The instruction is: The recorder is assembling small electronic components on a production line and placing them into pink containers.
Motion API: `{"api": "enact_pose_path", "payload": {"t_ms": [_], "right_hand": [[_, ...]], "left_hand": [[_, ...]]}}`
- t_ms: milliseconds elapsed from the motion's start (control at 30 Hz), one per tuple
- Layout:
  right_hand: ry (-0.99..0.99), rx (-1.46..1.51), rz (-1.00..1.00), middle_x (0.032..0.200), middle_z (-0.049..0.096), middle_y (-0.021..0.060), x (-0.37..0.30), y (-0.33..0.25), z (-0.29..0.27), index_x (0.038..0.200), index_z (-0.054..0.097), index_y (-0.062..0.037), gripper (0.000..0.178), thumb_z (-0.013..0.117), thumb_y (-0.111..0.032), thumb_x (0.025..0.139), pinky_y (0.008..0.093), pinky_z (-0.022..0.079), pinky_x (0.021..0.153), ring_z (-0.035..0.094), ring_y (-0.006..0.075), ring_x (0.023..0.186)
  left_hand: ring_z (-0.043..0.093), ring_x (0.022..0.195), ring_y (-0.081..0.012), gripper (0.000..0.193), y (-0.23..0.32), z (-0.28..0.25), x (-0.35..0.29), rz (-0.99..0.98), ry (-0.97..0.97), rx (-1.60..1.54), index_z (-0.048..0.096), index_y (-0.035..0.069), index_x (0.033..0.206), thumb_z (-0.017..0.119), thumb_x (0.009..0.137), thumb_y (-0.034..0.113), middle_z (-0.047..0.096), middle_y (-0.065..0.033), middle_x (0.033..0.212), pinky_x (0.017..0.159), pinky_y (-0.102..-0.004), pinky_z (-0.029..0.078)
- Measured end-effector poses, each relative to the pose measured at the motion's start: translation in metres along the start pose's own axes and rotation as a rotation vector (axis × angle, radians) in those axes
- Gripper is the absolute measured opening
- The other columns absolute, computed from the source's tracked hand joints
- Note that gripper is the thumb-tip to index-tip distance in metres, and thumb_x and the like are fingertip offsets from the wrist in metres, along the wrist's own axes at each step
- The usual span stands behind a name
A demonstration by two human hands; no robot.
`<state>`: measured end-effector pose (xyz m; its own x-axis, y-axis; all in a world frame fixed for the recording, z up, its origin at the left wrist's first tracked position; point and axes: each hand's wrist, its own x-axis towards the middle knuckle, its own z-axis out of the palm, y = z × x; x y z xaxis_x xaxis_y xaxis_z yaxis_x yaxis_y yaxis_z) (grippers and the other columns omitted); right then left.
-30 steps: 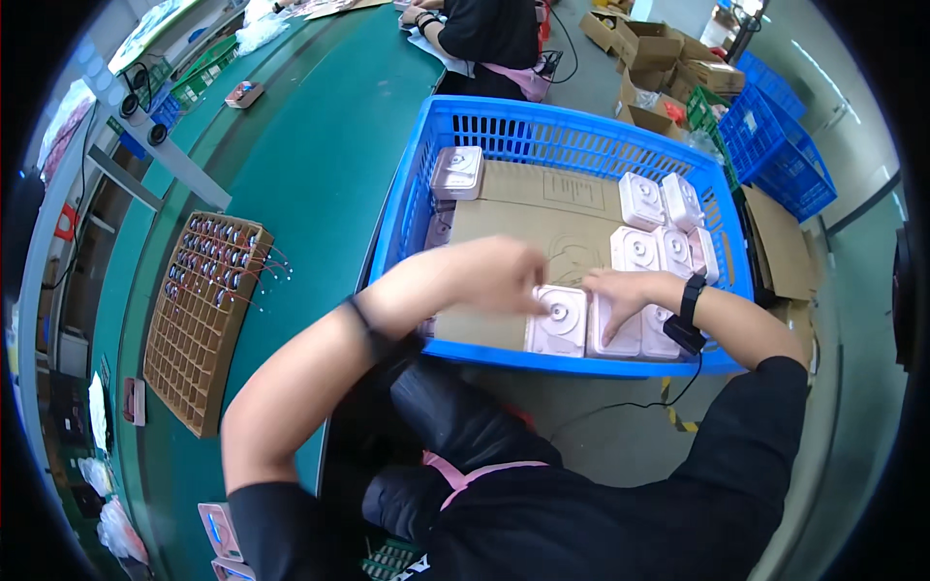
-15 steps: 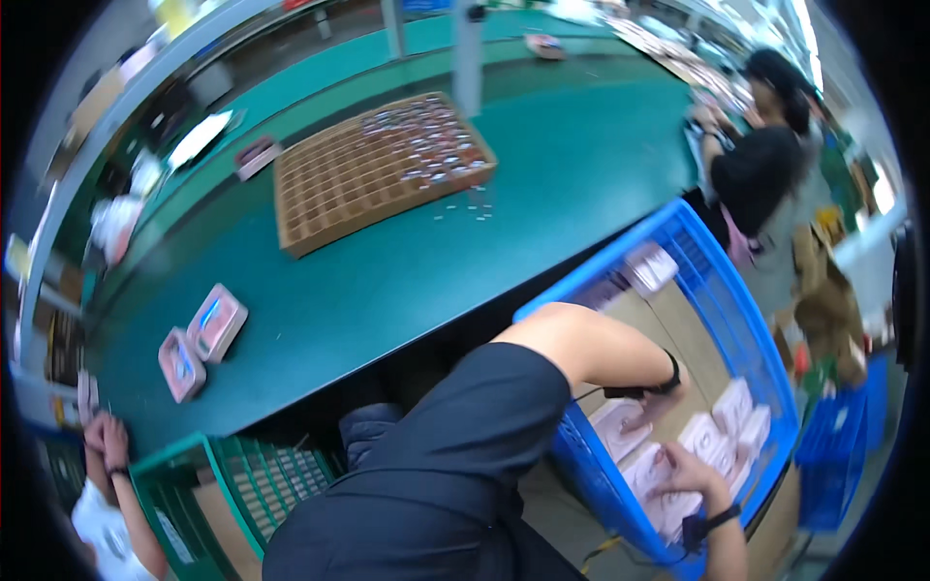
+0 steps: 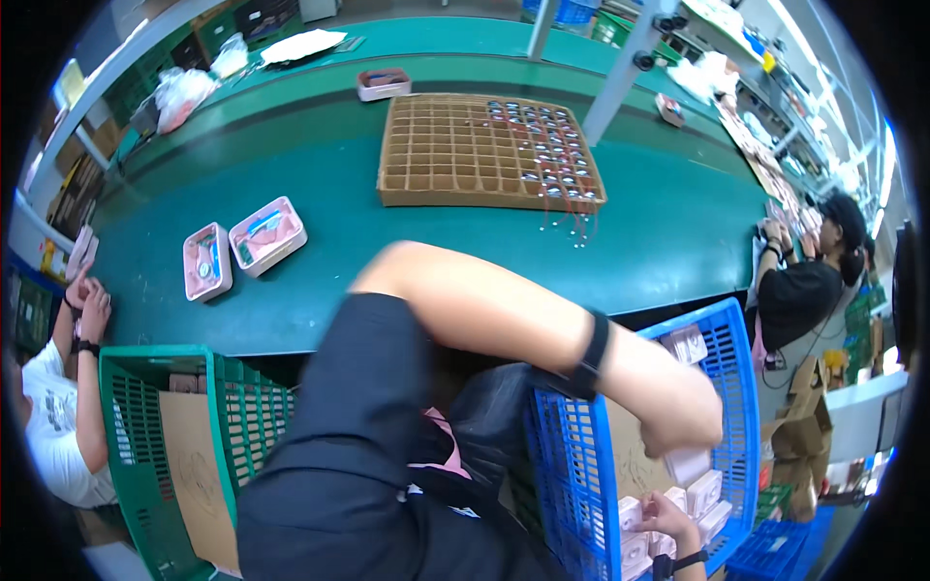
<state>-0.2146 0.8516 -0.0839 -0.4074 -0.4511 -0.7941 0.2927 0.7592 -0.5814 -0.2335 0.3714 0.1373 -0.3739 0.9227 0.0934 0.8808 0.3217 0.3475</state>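
Observation:
My left arm reaches across to the blue crate (image 3: 741,387) on the right. My left hand (image 3: 686,426) is curled downward, its fingers partly hidden, around the top of a pale pink box (image 3: 689,467). Closer to me in that crate, my right hand (image 3: 668,519) has its fingers bent on another pale pink box (image 3: 631,513). Several similar boxes (image 3: 704,492) are packed around it at the crate's near end. Bare cardboard (image 3: 635,460) lines the crate floor beside my left hand.
On the green table (image 3: 339,281) stand a divided cardboard tray (image 3: 455,197) partly filled with small wired parts, and two open pink cases (image 3: 269,235). A green crate (image 3: 155,353) stands at left. One person's hands (image 3: 89,305) show at left; another person (image 3: 809,290) works at right.
The view has swung, so the table and tray sit further right and more level. My left hand has moved across the crate from its left-side box; my right hand stays among the boxes.

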Motion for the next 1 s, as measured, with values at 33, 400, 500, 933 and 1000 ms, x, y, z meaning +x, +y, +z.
{"api": "enact_pose_path", "payload": {"t_ms": [33,400,500,933,1000], "right_hand": [[0.043,0.043,0.043,0.102,0.067,0.0082,0.006,-0.013,0.002,0.11,0.063,-0.0023,0.048,0.095,-0.009,0.074,0.0315,0.055,0.077,0.064,0.0127,0.095],[-0.234,-0.698,0.398,0.111,0.076,0.0145,0.005,-0.138,0.035,0.148,0.058,-0.0054,0.072,0.078,-0.047,0.092,0.0271,0.051,0.096,0.068,0.0162,0.104],[-0.033,-0.752,0.259,0.109,0.075,0.0152,0.012,-0.175,-0.005,0.137,0.059,-0.003,0.067,0.082,-0.037,0.085,0.0299,0.053,0.09,0.07,0.0211,0.099],[0.671,-1.044,-1.087,0.102,0.054,0.016,0.111,-0.495,0.165,0.095,0.07,-0.0001,0.036,0.085,-0.007,0.062,0.0426,0.051,0.083,0.058,0.0348,0.096],[0.592,-1.076,-1.204,0.1,0.055,0.0149,0.159,-0.506,0.176,0.092,0.07,-0.0006,0.033,0.085,-0.006,0.064,0.0413,0.052,0.079,0.059,0.0334,0.092]], "left_hand": [[0.07,0.1,-0.0396,0.033,-0.004,-0.007,-0.043,-0.051,0.111,-0.045,0.068,0.001,0.106,0.077,0.075,0.009,0.069,-0.0203,0.102,0.084,-0.0469,0.057],[0.06,0.109,-0.0362,0.048,-0.007,0.086,-0.361,-0.836,0.414,0.261,0.063,0.008,0.112,0.088,0.071,0.01,0.058,-0.0148,0.117,0.094,-0.0476,0.047],[0.062,0.106,-0.0347,0.035,-0.022,0.111,-0.389,-0.79,0.543,0.337,0.068,0.009,0.105,0.085,0.077,0.019,0.061,-0.0139,0.111,0.094,-0.0463,0.047],[0.067,0.099,-0.0281,0.03,0.002,0.086,-0.438,-0.938,-0.028,0.244,0.079,0.01,0.088,0.078,0.086,0.04,0.071,-0.01,0.091,0.093,-0.0425,0.048],[0.068,0.097,-0.0254,0.028,-0.001,0.065,-0.452,-0.917,0.181,0.073,0.079,0.009,0.088,0.076,0.09,0.037,0.072,-0.01,0.092,0.092,-0.0403,0.049]]}}
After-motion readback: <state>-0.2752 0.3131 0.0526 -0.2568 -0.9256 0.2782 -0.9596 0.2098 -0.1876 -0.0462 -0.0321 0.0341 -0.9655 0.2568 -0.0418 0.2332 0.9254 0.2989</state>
